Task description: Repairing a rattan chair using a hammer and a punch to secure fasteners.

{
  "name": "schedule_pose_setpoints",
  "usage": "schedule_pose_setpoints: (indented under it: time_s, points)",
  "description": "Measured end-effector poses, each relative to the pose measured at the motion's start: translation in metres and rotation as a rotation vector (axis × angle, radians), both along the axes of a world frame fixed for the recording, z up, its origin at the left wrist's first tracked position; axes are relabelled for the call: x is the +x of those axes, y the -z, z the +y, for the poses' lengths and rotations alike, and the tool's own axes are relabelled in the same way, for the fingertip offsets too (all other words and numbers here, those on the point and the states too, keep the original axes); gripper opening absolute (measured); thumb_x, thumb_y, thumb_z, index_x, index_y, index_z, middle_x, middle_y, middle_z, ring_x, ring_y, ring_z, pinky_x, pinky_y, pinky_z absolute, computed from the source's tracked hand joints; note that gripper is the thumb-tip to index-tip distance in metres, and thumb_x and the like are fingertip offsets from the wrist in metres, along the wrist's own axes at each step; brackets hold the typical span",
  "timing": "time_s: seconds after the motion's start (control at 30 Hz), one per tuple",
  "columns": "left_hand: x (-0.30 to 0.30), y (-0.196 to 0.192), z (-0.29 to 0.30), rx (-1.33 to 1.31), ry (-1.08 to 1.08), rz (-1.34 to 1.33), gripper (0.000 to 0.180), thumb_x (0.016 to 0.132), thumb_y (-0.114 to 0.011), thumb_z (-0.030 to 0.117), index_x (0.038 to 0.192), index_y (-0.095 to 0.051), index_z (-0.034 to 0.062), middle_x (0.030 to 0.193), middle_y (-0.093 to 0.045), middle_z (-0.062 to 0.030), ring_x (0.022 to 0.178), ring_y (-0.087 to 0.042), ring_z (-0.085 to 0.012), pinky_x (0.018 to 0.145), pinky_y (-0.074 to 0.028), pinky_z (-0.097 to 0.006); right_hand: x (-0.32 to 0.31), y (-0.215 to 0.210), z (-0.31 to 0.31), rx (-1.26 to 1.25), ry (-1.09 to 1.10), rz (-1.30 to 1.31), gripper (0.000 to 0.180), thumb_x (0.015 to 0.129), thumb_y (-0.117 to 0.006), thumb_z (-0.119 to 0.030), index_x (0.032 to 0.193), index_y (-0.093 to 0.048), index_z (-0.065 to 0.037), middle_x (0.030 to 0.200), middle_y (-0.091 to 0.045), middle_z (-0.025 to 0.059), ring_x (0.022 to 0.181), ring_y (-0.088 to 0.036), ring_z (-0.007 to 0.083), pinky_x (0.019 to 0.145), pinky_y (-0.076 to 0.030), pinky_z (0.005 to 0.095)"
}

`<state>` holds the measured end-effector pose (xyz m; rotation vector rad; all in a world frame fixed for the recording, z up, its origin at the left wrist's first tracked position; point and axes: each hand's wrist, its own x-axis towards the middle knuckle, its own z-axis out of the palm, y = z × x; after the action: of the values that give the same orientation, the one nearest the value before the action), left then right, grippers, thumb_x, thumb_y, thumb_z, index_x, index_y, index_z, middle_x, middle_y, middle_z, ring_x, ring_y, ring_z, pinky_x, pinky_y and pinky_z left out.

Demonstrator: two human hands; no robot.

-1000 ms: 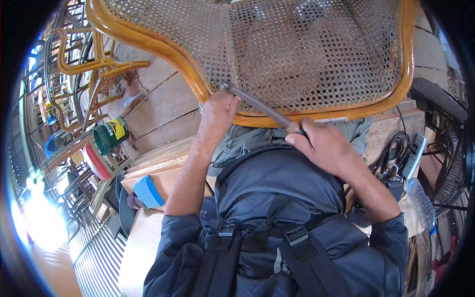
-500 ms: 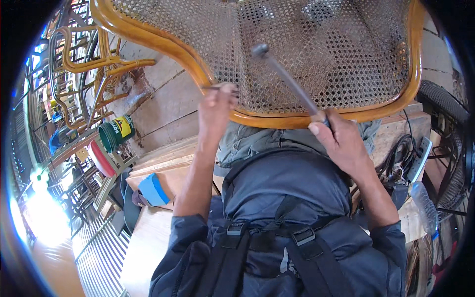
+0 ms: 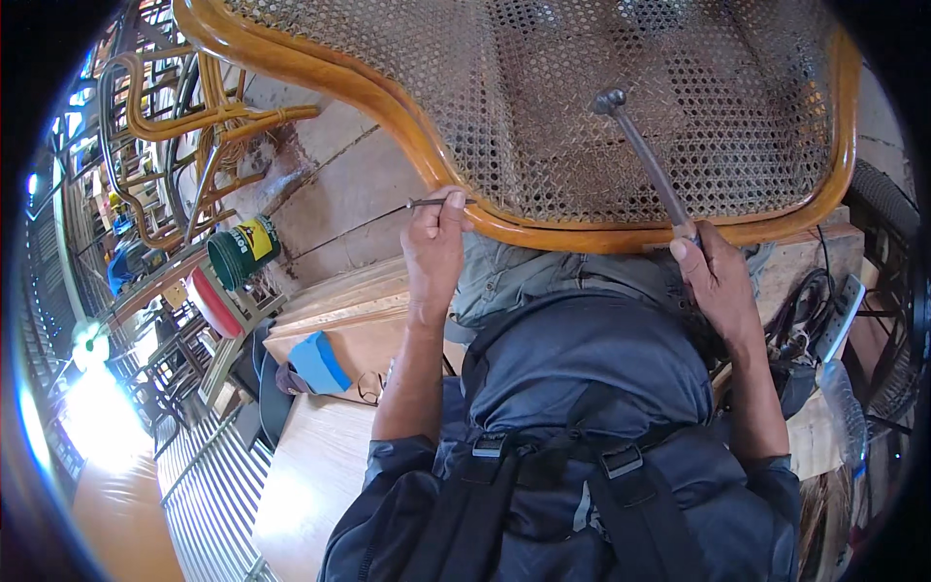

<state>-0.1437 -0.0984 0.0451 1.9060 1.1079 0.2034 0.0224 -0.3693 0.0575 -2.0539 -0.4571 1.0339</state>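
Observation:
A curved, varnished rattan frame [image 3: 335,73] with woven cane mesh [image 3: 543,145] lies across my lap, its near edge against my thighs. My left hand [image 3: 433,254] is at the frame's left bend, pinching a thin dark metal punch [image 3: 427,203]. The punch lies nearly level, its right end at the inner edge of the frame where the mesh meets the wood. In my right hand [image 3: 720,276], closed round its handle, is a hammer [image 3: 648,160]. Its round metal head is over the mesh, apart from the punch.
Left of me are a green bucket [image 3: 229,258], a red and white seat-like thing [image 3: 214,303], a blue box-like thing [image 3: 319,363] and glasses [image 3: 369,388] on a wooden surface. Rattan chair frames [image 3: 184,126] stand beyond. A power strip [image 3: 840,316], cables and a plastic bottle [image 3: 842,412] are at right.
The hammer has shifted right, farther from the punch, and is less blurred. My left hand is slightly lower against the frame. The whole view has moved a little.

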Motion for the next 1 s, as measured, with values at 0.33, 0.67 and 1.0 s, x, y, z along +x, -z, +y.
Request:
schedule_pose_setpoints:
  time_s: [0.33, 0.67, 1.0]
  points:
    - [0.01, -0.011, -0.008, -0.046, 0.119, 0.098, 0.022, 0.092, -0.057, 0.018, 0.095, -0.065, -0.0022, 0.079, -0.065, -0.0054, 0.056, -0.058, -0.0099, 0.053, -0.047, -0.024, -0.003, -0.009, 0.009, -0.067, -0.081, -0.031, 0.049, 0.091, -0.051, -0.047, 0.094, -0.054, 0.001, 0.067, -0.052, 0.0209, 0.062, -0.054, 0.0361, 0.06, -0.044, 0.0383]
    - [0.002, 0.004, -0.023, -0.174, 0.051, 0.008, 0.023, 0.091, -0.058, 0.018, 0.095, -0.065, -0.0041, 0.084, -0.066, -0.0051, 0.054, -0.058, -0.0098, 0.051, -0.047, -0.024, -0.013, -0.024, 0.013, -0.017, -0.132, -0.051, 0.042, 0.091, -0.054, -0.04, 0.094, -0.054, 0.001, 0.067, -0.051, 0.0194, 0.062, -0.054, 0.0345, 0.06, -0.043, 0.0374]
    - [0.012, -0.009, -0.019, -0.179, 0.128, 0.122, 0.024, 0.088, -0.06, 0.019, 0.092, -0.065, -0.0044, 0.085, -0.068, -0.0051, 0.051, -0.058, -0.0101, 0.051, -0.047, -0.024, -0.014, -0.056, 0.03, -0.022, -0.254, -0.069, 0.04, 0.089, -0.057, -0.039, 0.085, -0.048, 0.0, 0.069, -0.054, 0.0191, 0.065, -0.056, 0.037, 0.059, -0.043, 0.0396]
